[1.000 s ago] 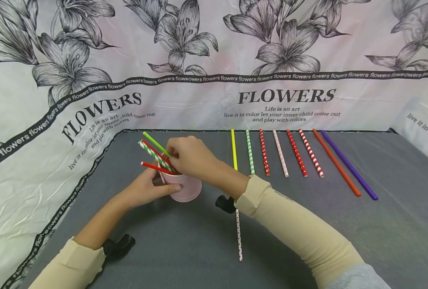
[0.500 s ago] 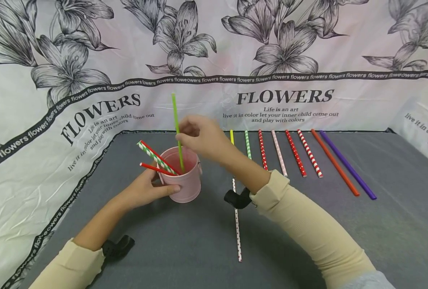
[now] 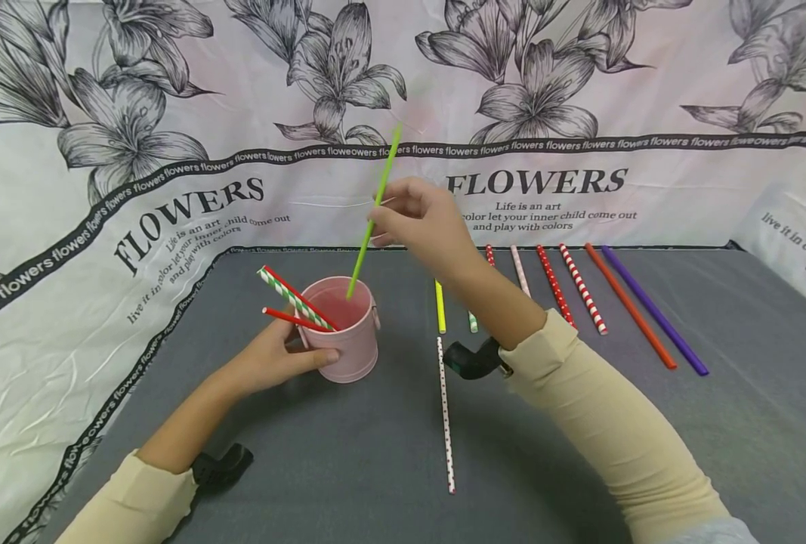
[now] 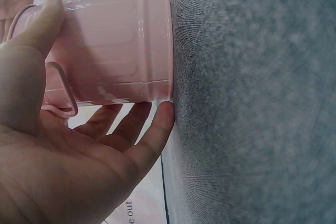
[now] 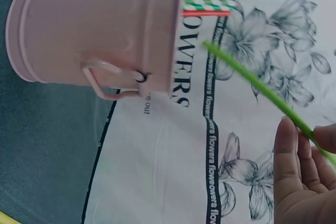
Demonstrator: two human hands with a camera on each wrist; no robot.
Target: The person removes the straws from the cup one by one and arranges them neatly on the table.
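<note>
While the slim lime-green straw is in the air: I have it pinched near its middle in my right hand, thumb against fingertips.
Straw's long axis: steep but tilted, upper end leaning to my right, lower end slanting down and left, away from my palm.
Lower tip to bucket: just above the mouth of the glossy pink metal bucket; the right wrist view shows it apart from the rim.
Bucket from my hands: below and to the left of my right hand; my left hand is the nearer, curled round its left side with the thumb across the front.
Inside the bucket: two plain red straws and a green-and-white striped straw, all leaning over the left rim.
Grey cloth-like surface: the bucket stands upright on it; a white straw with small dark spots lies to its right, pointing towards me.
Row farther right: more coloured straws, from a yellow straw to a purple straw, some partly hidden by my right forearm.
Behind: white cloth printed with black flowers.
</note>
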